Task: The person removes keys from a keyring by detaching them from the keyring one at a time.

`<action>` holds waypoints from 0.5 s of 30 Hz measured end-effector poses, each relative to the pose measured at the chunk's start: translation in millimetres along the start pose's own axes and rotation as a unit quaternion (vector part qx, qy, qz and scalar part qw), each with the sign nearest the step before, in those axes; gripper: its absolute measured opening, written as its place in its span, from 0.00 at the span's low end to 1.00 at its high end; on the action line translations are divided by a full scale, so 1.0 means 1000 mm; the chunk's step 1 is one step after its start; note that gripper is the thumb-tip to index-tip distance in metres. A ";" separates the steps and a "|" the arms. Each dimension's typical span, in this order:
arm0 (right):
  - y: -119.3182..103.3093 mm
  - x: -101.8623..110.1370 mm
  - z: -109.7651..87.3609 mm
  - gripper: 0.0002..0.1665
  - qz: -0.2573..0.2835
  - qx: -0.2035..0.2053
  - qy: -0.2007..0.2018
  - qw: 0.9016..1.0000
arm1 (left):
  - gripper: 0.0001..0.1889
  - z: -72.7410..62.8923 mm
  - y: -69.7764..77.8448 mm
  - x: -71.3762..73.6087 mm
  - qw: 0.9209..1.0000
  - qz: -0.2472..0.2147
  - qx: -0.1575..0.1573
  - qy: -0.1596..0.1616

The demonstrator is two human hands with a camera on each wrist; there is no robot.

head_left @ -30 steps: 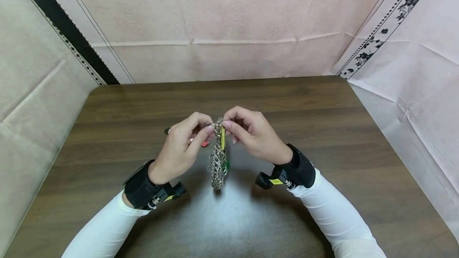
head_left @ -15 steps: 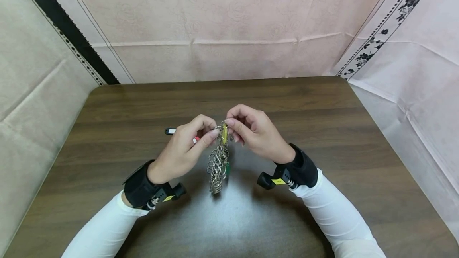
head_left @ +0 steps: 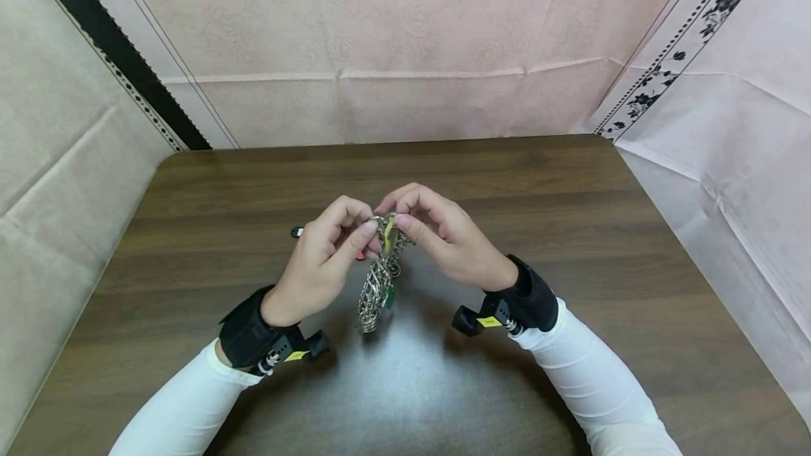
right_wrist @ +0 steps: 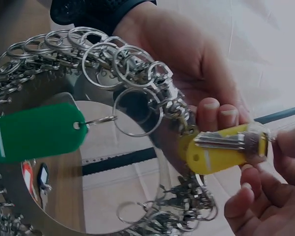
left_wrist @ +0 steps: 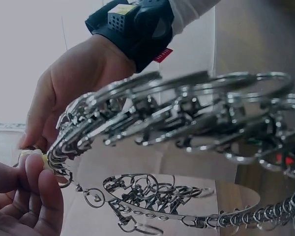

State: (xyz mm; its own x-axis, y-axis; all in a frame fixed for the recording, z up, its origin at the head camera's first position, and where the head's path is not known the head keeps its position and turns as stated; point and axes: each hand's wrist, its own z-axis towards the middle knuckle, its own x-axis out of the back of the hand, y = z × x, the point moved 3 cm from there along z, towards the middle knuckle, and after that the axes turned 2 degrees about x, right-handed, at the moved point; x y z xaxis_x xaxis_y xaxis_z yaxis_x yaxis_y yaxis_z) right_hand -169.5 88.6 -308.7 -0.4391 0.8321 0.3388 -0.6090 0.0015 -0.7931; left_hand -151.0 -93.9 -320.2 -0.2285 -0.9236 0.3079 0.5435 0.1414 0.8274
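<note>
A large metal key hoop (head_left: 375,294) hangs edge-on between my hands, crowded with small clips and split rings. My left hand (head_left: 319,259) pinches its top, thumb against bent fingers. Beside it my right hand (head_left: 453,241) pinches the ring end of a yellow key tag (right_wrist: 216,152). A silver key (right_wrist: 219,141) lies along that tag. From a split ring on the hoop dangles a green key tag (right_wrist: 39,130). In the left wrist view the hoop (left_wrist: 187,113) crosses in front, and fingers hide most of the yellow tag (left_wrist: 44,161).
A red tag (head_left: 360,256) and a black tag (head_left: 296,231) lie on the brown wooden table (head_left: 507,385), partly hidden by my left hand. Pale patterned cloth (head_left: 412,48) hangs behind the table's far edge.
My right hand has moved slightly left, closer to my left hand. The hoop's lower end has swung left and turned a little. My left hand has shifted slightly left since half a second ago.
</note>
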 end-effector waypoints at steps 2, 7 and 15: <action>0.000 -0.001 0.000 0.04 0.010 -0.010 0.004 1.000 | 0.02 0.000 0.001 0.000 1.000 0.000 0.000 -0.005; 0.002 -0.002 0.000 0.04 0.010 -0.038 0.017 0.999 | 0.02 -0.001 0.002 -0.001 1.000 0.010 0.004 -0.011; -0.002 -0.003 0.000 0.03 -0.002 -0.053 0.009 0.999 | 0.02 -0.002 0.003 0.001 0.997 -0.021 0.058 -0.038</action>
State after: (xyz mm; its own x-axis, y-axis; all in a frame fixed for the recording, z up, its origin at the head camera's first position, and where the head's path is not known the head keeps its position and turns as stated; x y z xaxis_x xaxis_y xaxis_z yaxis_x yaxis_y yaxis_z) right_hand -166.8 86.0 -308.5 -0.4252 0.8413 0.3339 -0.5370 0.0624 -0.8413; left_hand -147.8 -94.9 -318.8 -0.3118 -0.9010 0.3017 0.4360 0.1465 0.8880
